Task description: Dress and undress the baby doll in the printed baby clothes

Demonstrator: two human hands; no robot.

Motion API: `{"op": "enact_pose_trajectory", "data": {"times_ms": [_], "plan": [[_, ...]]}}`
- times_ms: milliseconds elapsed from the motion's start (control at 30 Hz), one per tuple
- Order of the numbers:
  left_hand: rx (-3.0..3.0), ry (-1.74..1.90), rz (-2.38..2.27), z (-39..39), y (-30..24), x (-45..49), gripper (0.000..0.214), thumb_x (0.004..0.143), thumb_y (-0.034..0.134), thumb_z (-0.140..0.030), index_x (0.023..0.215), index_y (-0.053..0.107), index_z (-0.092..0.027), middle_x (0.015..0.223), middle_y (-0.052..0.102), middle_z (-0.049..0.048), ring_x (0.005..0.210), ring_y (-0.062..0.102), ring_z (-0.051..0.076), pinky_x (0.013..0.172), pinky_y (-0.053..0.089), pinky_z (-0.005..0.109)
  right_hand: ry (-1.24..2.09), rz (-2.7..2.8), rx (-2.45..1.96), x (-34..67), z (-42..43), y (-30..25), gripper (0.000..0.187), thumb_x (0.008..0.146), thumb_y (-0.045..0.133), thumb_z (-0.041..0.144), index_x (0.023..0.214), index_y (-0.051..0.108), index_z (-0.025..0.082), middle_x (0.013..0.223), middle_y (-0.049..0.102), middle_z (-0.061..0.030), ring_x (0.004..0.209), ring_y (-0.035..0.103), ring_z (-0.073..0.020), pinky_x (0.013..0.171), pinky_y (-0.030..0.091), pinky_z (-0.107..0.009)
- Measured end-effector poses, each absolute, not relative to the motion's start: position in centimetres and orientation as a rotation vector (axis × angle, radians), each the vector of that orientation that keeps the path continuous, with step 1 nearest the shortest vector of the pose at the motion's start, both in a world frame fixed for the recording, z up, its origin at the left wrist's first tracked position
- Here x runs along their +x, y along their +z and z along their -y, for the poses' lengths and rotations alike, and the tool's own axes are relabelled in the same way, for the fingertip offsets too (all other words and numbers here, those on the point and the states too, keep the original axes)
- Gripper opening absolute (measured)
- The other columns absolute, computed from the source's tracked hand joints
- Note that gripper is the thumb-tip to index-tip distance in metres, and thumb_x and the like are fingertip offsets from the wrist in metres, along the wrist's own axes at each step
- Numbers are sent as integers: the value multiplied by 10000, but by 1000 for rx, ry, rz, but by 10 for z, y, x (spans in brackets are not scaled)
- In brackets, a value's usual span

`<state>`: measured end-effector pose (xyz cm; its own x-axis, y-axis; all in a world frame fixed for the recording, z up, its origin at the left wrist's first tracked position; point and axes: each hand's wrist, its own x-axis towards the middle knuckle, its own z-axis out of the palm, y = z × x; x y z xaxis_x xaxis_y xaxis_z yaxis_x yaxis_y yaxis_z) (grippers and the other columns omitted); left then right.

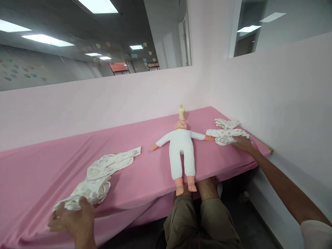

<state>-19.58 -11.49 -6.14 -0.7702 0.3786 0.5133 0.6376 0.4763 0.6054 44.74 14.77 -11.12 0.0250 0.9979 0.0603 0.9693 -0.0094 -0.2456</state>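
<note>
A baby doll (182,148) with a white cloth body lies on its back on a pink-covered table (145,186), arms spread, its feet over the front edge. To the left lies a printed white baby garment (106,167), crumpled at its near end. My left hand (74,218) is at that near end, thumb and fingers apart. On the right, a second patterned baby garment (225,135) lies loosely bunched next to the doll's hand. My right hand (243,143) rests on its near edge, fingers stretched out over the cloth.
A cream-coloured bottle (182,113) stands behind the doll's head. Another folded patterned cloth (226,123) lies at the back right. Pink-white walls (259,93) border the table behind and on the right. My knees (207,190) are under the front edge.
</note>
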Motion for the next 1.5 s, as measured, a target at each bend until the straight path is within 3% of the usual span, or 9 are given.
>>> {"op": "enact_pose_trajectory", "data": {"times_ms": [100,167,367,600,767,1033,1200,1367,1500], "plan": [[-756,-1231,2298,106,-46,-178,761,723,494,-530,1337,525,-81,1342,518,249,1291,426,432,1090,302,568,198,1892,-1995,445,-144,-105,372,847,458,270,1155,644,175,1232,609,-169,1183,524,-346,1004,362,-519],[-851,-1245,2176,98,-37,-169,679,777,469,-508,1307,564,-95,1278,584,222,1266,470,406,1091,318,553,257,1731,-1954,443,-145,-96,332,819,435,205,1043,676,158,1119,661,-162,1082,586,-319,945,420,-469],[-1138,-1405,1848,65,-11,-125,522,844,470,-467,1197,613,-111,1217,612,184,1218,504,356,1049,380,534,214,1381,-1806,433,-166,-34,408,848,315,238,1092,620,118,1130,655,-149,1017,612,-234,826,485,-328],[-2066,-1418,1887,29,20,-12,390,915,458,-442,1200,570,-201,1238,597,94,1168,537,243,1027,414,420,348,1257,-1169,367,-142,79,185,765,503,264,866,633,177,816,641,-40,730,571,-164,648,462,-286],[-2760,-1330,1607,4,35,64,458,905,505,-470,1310,498,-254,1329,541,71,1236,499,234,1030,412,388,565,1370,-932,300,-91,130,122,793,569,299,842,608,195,685,542,15,596,483,-117,545,388,-250],[-2560,-1897,1643,-28,57,98,653,823,640,-491,1358,400,-205,1320,508,137,1178,525,263,978,437,394,869,1591,-754,250,-44,147,147,830,582,343,854,610,200,778,613,1,694,545,-124,627,435,-267],[-2339,-2024,1511,-43,81,84,697,860,600,-487,1423,304,-201,1422,425,138,1342,398,250,1110,331,394,852,1566,-776,245,-46,149,131,848,580,321,862,617,196,788,609,-4,677,535,-116,621,425,-268],[-1986,-1988,1435,-55,114,71,840,868,494,-624,1520,134,-238,1616,27,86,1486,-26,245,1210,104,411,865,1565,-737,246,-52,150,200,820,646,394,847,604,200,797,604,-12,705,539,-123,643,433,-275],[-1848,-1821,1271,-64,143,62,846,900,209,-709,1527,144,-146,1603,-130,0,1446,-184,283,1172,-30,449,819,1528,-687,249,-61,152,256,805,663,449,852,583,210,802,590,-11,720,540,-131,649,431,-279]]}}
